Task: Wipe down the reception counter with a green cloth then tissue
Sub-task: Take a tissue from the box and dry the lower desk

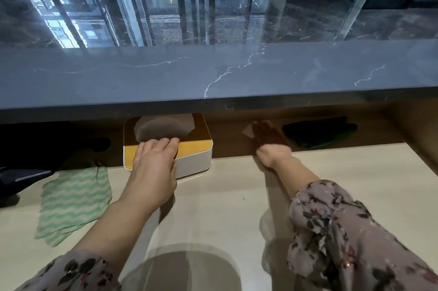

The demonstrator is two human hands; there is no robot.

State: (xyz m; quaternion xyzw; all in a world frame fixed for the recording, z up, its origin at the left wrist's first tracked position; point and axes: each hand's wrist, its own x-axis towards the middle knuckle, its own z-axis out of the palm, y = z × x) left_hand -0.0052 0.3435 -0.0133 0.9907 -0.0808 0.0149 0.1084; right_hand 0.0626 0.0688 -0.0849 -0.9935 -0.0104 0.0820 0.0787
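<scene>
step: tissue stage, cloth (pixel 73 200) parked lower left | L hand (pixel 154 167) curled over box (pixel 196 158) mid-frame, fingertips at tissue (pixel 163 127) | R hand (pixel 272 146) right-centre, in shadow under counter (pixel 213 77), pale scrap (pixel 247 130) beside it, can't tell grip | next: prob pull sheet while steadying box

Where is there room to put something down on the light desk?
The wide bare patch right of the right hand, in front of the dark green cloth. Also the middle, in front of the tissue box. Left is crowded: striped green cloth, black object.
</scene>
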